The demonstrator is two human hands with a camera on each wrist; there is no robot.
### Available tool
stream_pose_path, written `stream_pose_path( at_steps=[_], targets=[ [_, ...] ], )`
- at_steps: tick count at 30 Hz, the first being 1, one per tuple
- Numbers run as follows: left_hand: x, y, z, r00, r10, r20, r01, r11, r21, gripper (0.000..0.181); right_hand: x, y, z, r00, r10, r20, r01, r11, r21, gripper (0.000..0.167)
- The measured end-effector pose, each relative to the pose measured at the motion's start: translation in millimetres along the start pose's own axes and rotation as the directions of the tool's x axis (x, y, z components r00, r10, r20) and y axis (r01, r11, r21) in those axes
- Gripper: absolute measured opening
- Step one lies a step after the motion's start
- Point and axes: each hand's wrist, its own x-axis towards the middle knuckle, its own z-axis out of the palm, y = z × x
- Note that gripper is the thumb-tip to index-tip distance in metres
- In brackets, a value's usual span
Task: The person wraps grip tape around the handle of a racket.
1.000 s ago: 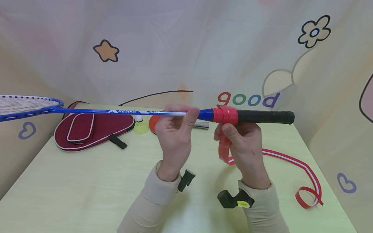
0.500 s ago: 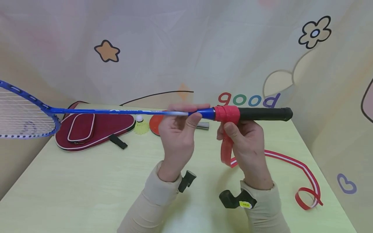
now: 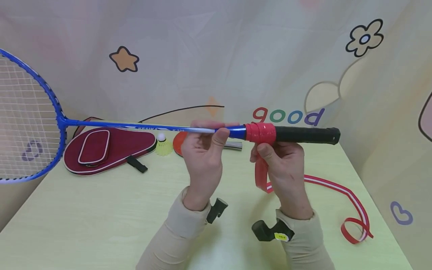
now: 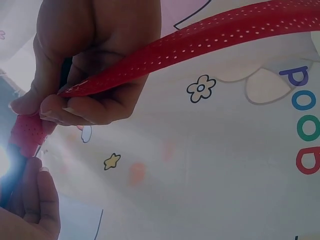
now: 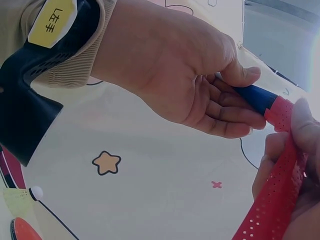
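A blue badminton racket (image 3: 168, 128) is held level above the table, its strung head off to the left and its black handle (image 3: 308, 135) to the right. With thumb and fingers, my left hand (image 3: 204, 161) pinches it where the shaft meets the blue cone. Red perforated grip tape (image 3: 260, 132) is wound round the handle just beyond the cone. My right hand (image 3: 286, 170) pinches the tape below the wrap, its thumb in front. In the left wrist view, the loose tape (image 4: 200, 45) runs off from the right hand (image 4: 100, 55). The left hand (image 5: 195, 75) shows largely in the right wrist view.
The white-lined tape tail (image 3: 351, 191) curls on the table (image 3: 101, 217) at right. Behind lie a maroon racket case (image 3: 118, 146), a yellow shuttlecock (image 3: 164, 146), an orange-red rounded thing (image 3: 178, 143) partly hidden by the left hand, and a silver rod-like end (image 3: 233, 145). A patterned curtain (image 3: 175, 67) hangs behind.
The racket has rolled about its shaft, its head going from nearly edge-on to face-on. Both hands have stayed nearly in place, still gripping racket and tape.
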Motion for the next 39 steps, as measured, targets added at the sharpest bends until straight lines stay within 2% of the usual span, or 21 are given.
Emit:
stream_pose_path(
  at_steps=[5,8,12,17,23,27,30,35,39],
  targets=[
    [-1.4,-0.3,0.6,0.999,-0.028,-0.026,0.028,0.999,0.026,0.051,-0.6,1.3,-0.2,0.999,-0.003,-0.044,0.003,1.0,0.0,0.024],
    [-1.0,-0.4,-1.2,0.998,-0.029,-0.056,0.031,0.999,0.043,0.052,0.1,1.4,-2.7,1.0,-0.015,0.004,0.015,0.999,-0.03,0.022],
    [1.3,-1.1,-3.1,0.994,-0.022,-0.104,0.024,1.0,0.021,0.052,1.8,0.8,-4.8,0.995,-0.025,0.093,0.03,0.998,-0.053,0.021],
    [2.2,-1.4,-2.7,0.992,-0.03,-0.12,0.029,1.0,-0.009,0.049,2.3,1.2,-3.7,0.995,-0.024,0.095,0.028,0.999,-0.041,0.026],
    [1.5,0.8,-2.5,0.996,-0.036,-0.087,0.035,0.999,-0.018,0.041,0.6,1.0,-0.8,0.998,-0.042,0.036,0.043,0.999,-0.021,0.028],
    [0.0,1.0,-1.7,0.997,-0.054,-0.058,0.053,0.999,-0.008,0.049,-1.5,-0.6,0.7,0.999,-0.043,-0.029,0.044,0.999,0.019,0.028],
    [-0.8,0.3,-0.6,0.999,-0.051,0.0,0.051,0.998,-0.049,0.052,-1.9,-1.8,0.6,0.997,-0.032,-0.069,0.035,0.998,0.051,0.026],
    [0.3,-0.6,2.2,0.995,-0.007,0.104,0.025,0.984,-0.177,0.037,-0.5,-3.2,-0.4,0.998,0.005,-0.065,-0.001,0.998,0.058,0.025],
    [0.6,-0.8,2.6,0.997,0.012,0.079,0.0,0.988,-0.155,0.036,-0.2,-4.2,-1.1,0.998,0.035,-0.044,-0.034,0.999,0.029,0.024]
  ],
)
